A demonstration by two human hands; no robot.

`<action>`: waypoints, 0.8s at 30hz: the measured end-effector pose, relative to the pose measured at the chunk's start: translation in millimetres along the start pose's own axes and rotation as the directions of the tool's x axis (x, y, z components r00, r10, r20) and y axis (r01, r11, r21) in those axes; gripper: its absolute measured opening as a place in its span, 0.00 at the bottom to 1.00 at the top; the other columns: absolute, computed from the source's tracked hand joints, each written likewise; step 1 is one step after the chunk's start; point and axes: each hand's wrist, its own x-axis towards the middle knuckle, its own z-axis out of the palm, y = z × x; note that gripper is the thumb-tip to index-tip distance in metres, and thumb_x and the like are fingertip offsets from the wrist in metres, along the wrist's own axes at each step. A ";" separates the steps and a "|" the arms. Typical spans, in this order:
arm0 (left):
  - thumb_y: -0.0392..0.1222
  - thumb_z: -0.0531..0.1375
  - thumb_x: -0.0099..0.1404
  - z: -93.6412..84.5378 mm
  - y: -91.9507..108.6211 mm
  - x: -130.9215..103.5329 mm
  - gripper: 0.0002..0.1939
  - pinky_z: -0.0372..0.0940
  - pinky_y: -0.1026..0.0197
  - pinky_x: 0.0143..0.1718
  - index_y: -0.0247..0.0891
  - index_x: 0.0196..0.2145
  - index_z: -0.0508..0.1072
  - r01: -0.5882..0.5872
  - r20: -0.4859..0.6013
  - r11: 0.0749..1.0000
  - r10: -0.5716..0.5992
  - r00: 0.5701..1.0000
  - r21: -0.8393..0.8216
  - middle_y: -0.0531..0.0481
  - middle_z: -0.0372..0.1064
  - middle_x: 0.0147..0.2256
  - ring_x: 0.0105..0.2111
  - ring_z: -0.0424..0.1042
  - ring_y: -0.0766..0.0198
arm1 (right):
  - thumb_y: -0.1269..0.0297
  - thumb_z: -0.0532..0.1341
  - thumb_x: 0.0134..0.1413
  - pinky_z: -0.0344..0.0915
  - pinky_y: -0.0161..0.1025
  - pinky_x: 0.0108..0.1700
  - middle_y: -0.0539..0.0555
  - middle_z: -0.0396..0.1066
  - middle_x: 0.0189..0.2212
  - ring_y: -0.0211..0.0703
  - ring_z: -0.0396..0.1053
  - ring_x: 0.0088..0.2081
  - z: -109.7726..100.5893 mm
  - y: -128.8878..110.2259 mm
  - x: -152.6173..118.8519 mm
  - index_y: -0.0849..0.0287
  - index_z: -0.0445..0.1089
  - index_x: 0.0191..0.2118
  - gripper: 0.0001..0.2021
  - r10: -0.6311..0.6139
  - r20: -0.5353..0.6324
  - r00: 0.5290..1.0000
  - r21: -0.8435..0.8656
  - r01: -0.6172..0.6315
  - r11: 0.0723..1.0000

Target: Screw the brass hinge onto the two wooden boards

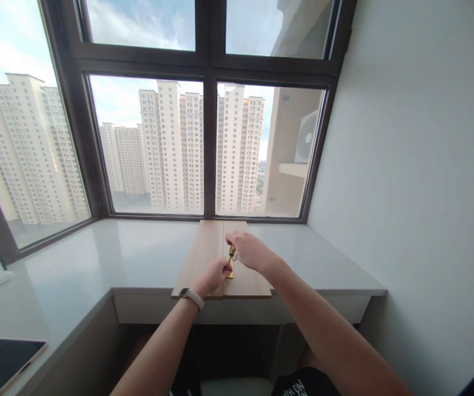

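Two light wooden boards lie side by side on the white sill, their near ends at its front edge. A gold-coloured metal plate rests near the seam between them. My right hand is closed around the handle of a small screwdriver, which stands tilted with its shaft pointing down toward the plate. My left hand, with a pale-strapped watch on the wrist, is closed at the lower end of the shaft, beside the plate. The fingers hide the tip and whatever is under it.
The white sill runs along dark-framed windows. At the lower left lies a dark-screened tablet. A white wall rises on the right. My legs are below the sill's front edge.
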 end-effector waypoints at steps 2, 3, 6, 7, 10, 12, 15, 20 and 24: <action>0.37 0.58 0.63 -2.9 1.4 2.9 0.07 0.62 0.61 0.36 0.36 0.30 0.76 0.006 -0.016 0.999 -0.006 1.000 0.044 0.47 0.74 0.31 0.33 0.71 0.60 | 0.82 0.56 0.56 0.55 0.34 0.37 0.54 0.71 0.35 0.39 0.67 0.34 -6.7 5.8 -3.9 0.58 0.68 0.39 0.12 0.007 -0.058 0.998 0.056 -0.004 0.998; 0.37 0.58 0.63 -4.7 1.4 5.3 0.07 0.62 0.60 0.35 0.36 0.31 0.76 0.018 -0.029 0.998 -0.016 0.999 0.059 0.47 0.75 0.31 0.33 0.71 0.60 | 0.81 0.57 0.57 0.56 0.34 0.38 0.53 0.71 0.35 0.39 0.67 0.34 -10.0 9.7 -6.5 0.58 0.68 0.40 0.11 0.017 -0.093 0.996 0.089 -0.008 0.996; 0.39 0.59 0.64 -9.0 -2.1 17.6 0.06 0.62 0.61 0.35 0.36 0.33 0.76 0.096 -0.086 0.994 -0.091 0.992 0.049 0.47 0.75 0.31 0.32 0.72 0.61 | 0.78 0.56 0.59 0.58 0.35 0.40 0.53 0.71 0.36 0.40 0.68 0.36 -15.6 24.4 -17.6 0.57 0.68 0.39 0.09 0.078 -0.226 0.971 0.178 -0.038 0.983; 0.38 0.59 0.65 -9.6 -4.4 23.1 0.06 0.62 0.61 0.35 0.36 0.36 0.76 0.137 -0.104 0.990 -0.134 0.986 0.021 0.47 0.76 0.32 0.32 0.72 0.61 | 0.77 0.55 0.60 0.59 0.35 0.40 0.53 0.72 0.36 0.40 0.69 0.36 -14.7 29.8 -22.6 0.57 0.67 0.39 0.08 0.110 -0.272 0.956 0.204 -0.054 0.977; 0.35 0.62 0.63 -9.0 -13.5 40.9 0.05 0.64 0.62 0.35 0.35 0.38 0.76 0.267 -0.141 0.964 -0.267 0.953 -0.019 0.46 0.76 0.34 0.34 0.74 0.62 | 0.73 0.55 0.60 0.60 0.36 0.39 0.53 0.73 0.36 0.41 0.70 0.36 -1.1 46.7 -41.0 0.56 0.67 0.39 0.06 0.257 -0.373 0.892 0.295 -0.149 0.944; 0.34 0.63 0.62 -6.9 -19.7 52.1 0.03 0.64 0.62 0.36 0.34 0.35 0.77 0.296 -0.149 0.955 -0.295 0.944 -0.015 0.44 0.76 0.34 0.35 0.74 0.61 | 0.70 0.57 0.59 0.62 0.36 0.39 0.53 0.74 0.35 0.42 0.71 0.36 16.8 58.4 -55.2 0.55 0.67 0.39 0.04 0.369 -0.389 0.844 0.374 -0.222 0.901; 0.34 0.64 0.61 -2.0 -27.3 65.6 0.02 0.65 0.61 0.36 0.34 0.33 0.77 0.313 -0.144 0.950 -0.312 0.939 -0.020 0.43 0.77 0.34 0.35 0.74 0.60 | 0.64 0.58 0.59 0.63 0.38 0.38 0.53 0.75 0.32 0.45 0.73 0.34 52.2 76.1 -76.0 0.55 0.68 0.38 0.03 0.519 -0.378 0.767 0.458 -0.333 0.824; 0.34 0.65 0.60 7.6 -34.0 78.4 0.03 0.67 0.59 0.39 0.32 0.32 0.79 0.339 -0.125 0.940 -0.341 0.932 -0.037 0.38 0.78 0.35 0.36 0.76 0.57 | 0.58 0.58 0.58 0.64 0.38 0.37 0.54 0.76 0.31 0.46 0.73 0.32 108.9 99.7 -96.3 0.54 0.67 0.35 0.06 0.673 -0.381 0.634 0.544 -0.434 0.718; 0.36 0.62 0.64 8.6 -36.7 79.3 0.10 0.68 0.58 0.42 0.30 0.42 0.79 0.337 -0.125 0.939 -0.343 0.931 -0.065 0.36 0.78 0.40 0.39 0.77 0.56 | 0.56 0.58 0.58 0.61 0.37 0.35 0.54 0.76 0.30 0.46 0.72 0.31 134.4 110.1 -92.3 0.54 0.66 0.34 0.08 0.704 -0.384 0.598 0.530 -0.482 0.698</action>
